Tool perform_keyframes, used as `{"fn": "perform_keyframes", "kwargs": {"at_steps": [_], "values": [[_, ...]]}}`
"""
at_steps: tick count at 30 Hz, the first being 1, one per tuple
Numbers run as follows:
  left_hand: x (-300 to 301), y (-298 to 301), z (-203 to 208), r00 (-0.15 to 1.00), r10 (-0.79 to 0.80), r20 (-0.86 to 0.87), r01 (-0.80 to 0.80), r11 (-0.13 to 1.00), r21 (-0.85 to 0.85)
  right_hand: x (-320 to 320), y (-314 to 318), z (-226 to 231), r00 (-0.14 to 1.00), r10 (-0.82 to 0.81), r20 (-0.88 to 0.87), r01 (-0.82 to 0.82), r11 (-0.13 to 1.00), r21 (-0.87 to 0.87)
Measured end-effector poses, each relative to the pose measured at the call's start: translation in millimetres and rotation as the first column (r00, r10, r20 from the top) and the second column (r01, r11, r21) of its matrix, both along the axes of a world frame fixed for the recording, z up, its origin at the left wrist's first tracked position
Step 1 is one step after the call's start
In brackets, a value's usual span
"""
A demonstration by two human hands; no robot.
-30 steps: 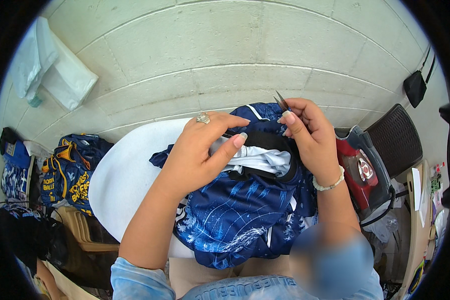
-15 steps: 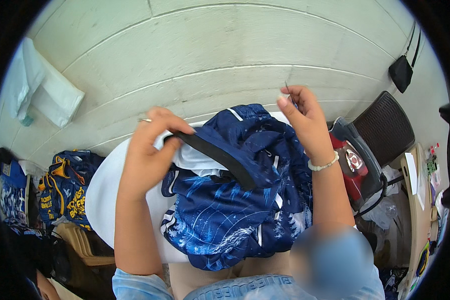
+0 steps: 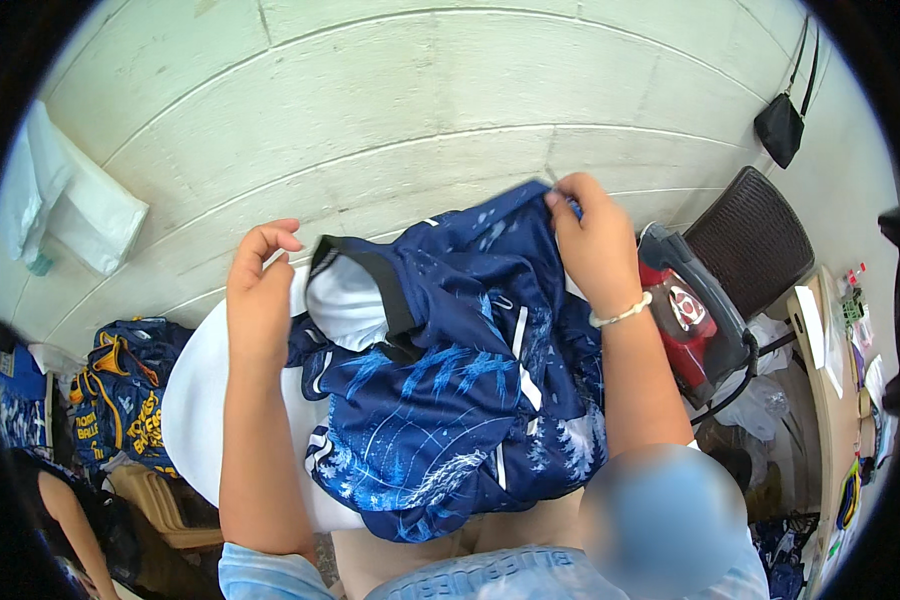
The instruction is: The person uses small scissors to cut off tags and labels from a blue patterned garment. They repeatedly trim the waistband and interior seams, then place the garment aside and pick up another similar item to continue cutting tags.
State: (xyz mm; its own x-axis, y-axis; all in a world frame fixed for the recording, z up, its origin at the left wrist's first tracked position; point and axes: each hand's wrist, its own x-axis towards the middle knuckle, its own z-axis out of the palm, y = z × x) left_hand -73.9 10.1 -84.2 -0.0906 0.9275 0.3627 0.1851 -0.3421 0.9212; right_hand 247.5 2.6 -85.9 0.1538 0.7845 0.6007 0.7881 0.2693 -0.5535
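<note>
A navy jersey with light-blue and white tree prints lies bunched on a white rounded tabletop before me. Its black-banded neck opening gapes toward the left, showing white fabric inside. Beside that opening, my left hand is raised with thumb and fingers parted, nothing visible between them. At the far right of the jersey, my right hand pinches its navy edge and lifts it into a raised fold. A thin dark tip shows by the right fingertips; what it belongs to is hidden.
A red and grey clothes iron stands right of the jersey, near a dark woven chair. Navy and yellow garments are piled at left. Another person's arm shows at lower left. A pale block wall rises behind.
My left hand has let go of the black neckband and moved left. My right hand has come down onto the jersey's far edge and gripped it, pulling the fabric up.
</note>
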Motion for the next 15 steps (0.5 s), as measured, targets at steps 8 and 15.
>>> {"fn": "perform_keyframes", "kwargs": {"at_steps": [8, 15], "values": [[54, -49, 14, 0.897, -0.43, 0.106, 0.425, 0.903, 0.065, -69, -47, 16, 0.684, 0.64, 0.35, -0.73, 0.591, 0.344], [38, -36, 19, 0.809, -0.524, 0.268, 0.585, 0.763, -0.275, -71, -51, 13, 0.435, 0.783, 0.444, -0.89, 0.449, 0.078]]}}
